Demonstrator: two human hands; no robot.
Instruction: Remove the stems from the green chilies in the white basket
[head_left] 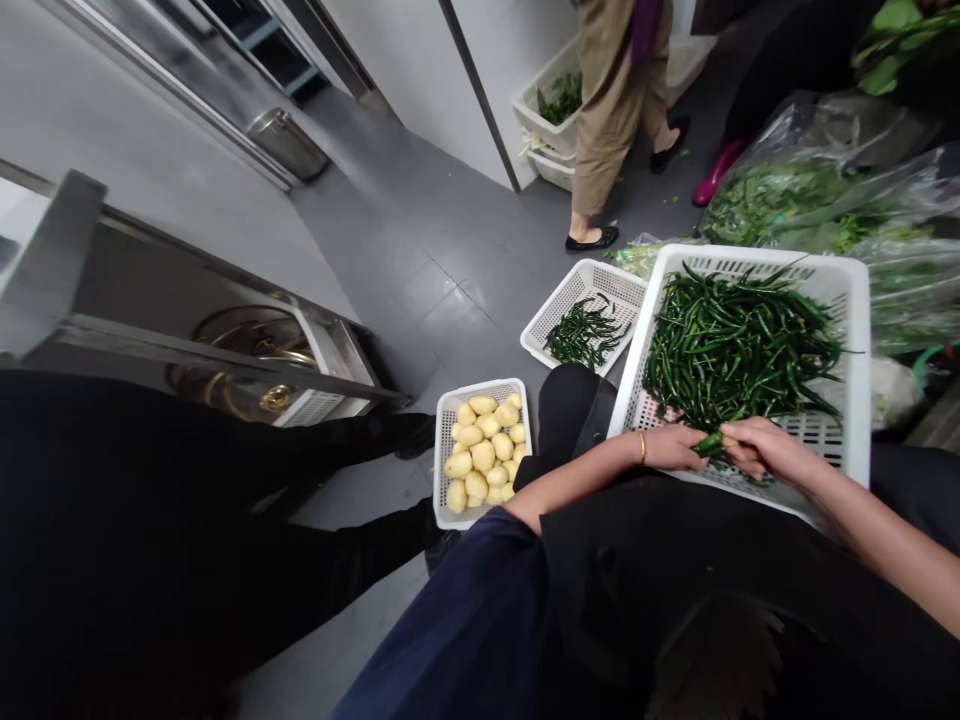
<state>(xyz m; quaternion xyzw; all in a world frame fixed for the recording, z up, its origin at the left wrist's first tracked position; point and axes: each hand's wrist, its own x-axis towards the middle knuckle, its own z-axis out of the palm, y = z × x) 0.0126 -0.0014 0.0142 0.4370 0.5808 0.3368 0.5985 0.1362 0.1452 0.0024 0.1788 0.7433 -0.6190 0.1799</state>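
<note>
My left hand (675, 447), with a gold bangle at the wrist, and my right hand (765, 450) meet over the near side of a large white basket (855, 380). Both are closed on one green chili pepper (709, 442) held between them. The basket rests on my lap and holds a heap of long green chili peppers (739, 345).
On the grey floor stand a smaller white basket (559, 305) with a few chilies and a basket of peeled potatoes (484, 450). Bags of leafy greens (825, 190) lie at the right. Another person's legs (611, 110) stand ahead. A steel counter (187, 330) runs along the left.
</note>
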